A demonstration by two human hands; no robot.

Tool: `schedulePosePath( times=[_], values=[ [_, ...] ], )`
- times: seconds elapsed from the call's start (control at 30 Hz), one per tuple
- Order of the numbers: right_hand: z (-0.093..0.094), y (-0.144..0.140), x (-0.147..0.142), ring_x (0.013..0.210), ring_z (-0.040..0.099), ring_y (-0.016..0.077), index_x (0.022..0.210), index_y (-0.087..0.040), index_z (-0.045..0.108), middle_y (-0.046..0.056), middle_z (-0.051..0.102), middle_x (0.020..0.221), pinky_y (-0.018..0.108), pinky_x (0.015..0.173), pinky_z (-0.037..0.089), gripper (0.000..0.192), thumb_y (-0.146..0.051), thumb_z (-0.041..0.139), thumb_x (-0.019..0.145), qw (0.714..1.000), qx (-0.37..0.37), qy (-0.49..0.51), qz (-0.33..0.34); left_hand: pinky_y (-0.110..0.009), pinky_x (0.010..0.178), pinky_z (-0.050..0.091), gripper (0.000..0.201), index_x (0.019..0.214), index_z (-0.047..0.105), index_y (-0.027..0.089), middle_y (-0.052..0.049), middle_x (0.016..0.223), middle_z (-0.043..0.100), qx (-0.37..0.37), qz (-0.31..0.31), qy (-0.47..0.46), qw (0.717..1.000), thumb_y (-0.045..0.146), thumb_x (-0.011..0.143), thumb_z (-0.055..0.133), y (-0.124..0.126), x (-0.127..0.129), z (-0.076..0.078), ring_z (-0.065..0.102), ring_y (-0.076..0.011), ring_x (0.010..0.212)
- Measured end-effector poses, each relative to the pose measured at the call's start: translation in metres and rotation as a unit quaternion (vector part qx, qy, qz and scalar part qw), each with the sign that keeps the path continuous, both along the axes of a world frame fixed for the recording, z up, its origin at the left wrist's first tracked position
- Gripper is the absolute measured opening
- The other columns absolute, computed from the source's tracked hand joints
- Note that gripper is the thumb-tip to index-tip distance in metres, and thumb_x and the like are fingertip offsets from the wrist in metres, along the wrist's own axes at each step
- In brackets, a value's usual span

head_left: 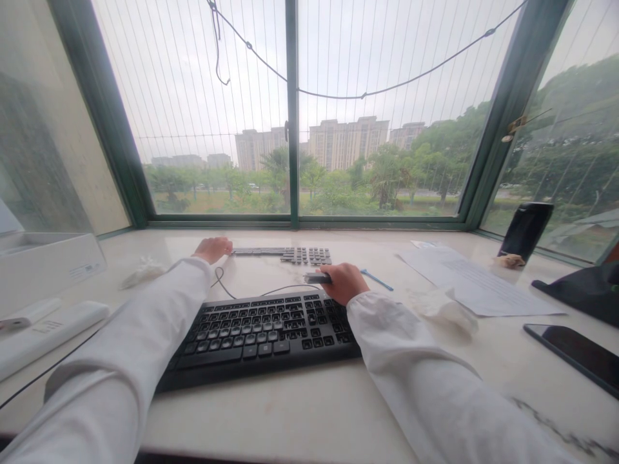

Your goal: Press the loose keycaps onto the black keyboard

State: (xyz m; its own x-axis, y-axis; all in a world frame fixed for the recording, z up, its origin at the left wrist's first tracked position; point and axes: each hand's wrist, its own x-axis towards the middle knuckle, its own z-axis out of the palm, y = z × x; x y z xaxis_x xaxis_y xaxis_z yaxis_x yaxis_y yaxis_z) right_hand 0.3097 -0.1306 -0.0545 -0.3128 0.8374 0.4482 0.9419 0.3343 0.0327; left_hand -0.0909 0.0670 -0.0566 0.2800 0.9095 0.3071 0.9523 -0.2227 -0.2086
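A black keyboard lies in front of me, with many key sockets bare and other keys still in place. Beyond it, loose dark keycaps are laid out in rows on the white surface. My left hand is closed at the left end of those rows; what its fingertips pinch, if anything, is too small to make out. My right hand grips a small dark brush over the keyboard's upper right part, its pale end pointing left. The keyboard's cable curls behind it.
A blue stick lies right of the keycaps. Printed paper, crumpled tissue and a phone are on the right, with a dark upright object behind. A white box stands left; windows close the back.
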Motion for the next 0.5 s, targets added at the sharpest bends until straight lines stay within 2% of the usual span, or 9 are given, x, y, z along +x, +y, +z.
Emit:
schedulePosePath(
  times=[0.33, 0.5],
  values=[
    [-0.0021, 0.0015, 0.0004, 0.077, 0.066, 0.0206, 0.1, -0.027, 0.07, 0.005, 0.073, 0.086, 0.028, 0.069, 0.042, 0.029, -0.041, 0.045, 0.093, 1.0, -0.009, -0.002, -0.001, -0.029, 0.077, 0.042, 0.017, 0.093, 0.071, 0.028, -0.004, 0.096, 0.073, -0.012, 0.066, -0.046, 0.997, 0.037, 0.079, 0.066, 0.0029, -0.0017, 0.002, 0.064, -0.0228, 0.087],
    [-0.0019, 0.0013, -0.0001, 0.077, 0.066, 0.0205, 0.097, -0.026, 0.07, 0.006, 0.073, 0.086, 0.028, 0.07, 0.042, 0.032, -0.041, 0.042, 0.094, 1.0, -0.007, -0.004, -0.006, -0.032, 0.08, 0.041, 0.023, 0.099, 0.07, 0.024, -0.006, 0.092, 0.073, -0.017, 0.056, -0.066, 0.996, 0.036, 0.079, 0.068, 0.0087, -0.0036, -0.0023, 0.062, -0.0234, 0.086]
  ],
)
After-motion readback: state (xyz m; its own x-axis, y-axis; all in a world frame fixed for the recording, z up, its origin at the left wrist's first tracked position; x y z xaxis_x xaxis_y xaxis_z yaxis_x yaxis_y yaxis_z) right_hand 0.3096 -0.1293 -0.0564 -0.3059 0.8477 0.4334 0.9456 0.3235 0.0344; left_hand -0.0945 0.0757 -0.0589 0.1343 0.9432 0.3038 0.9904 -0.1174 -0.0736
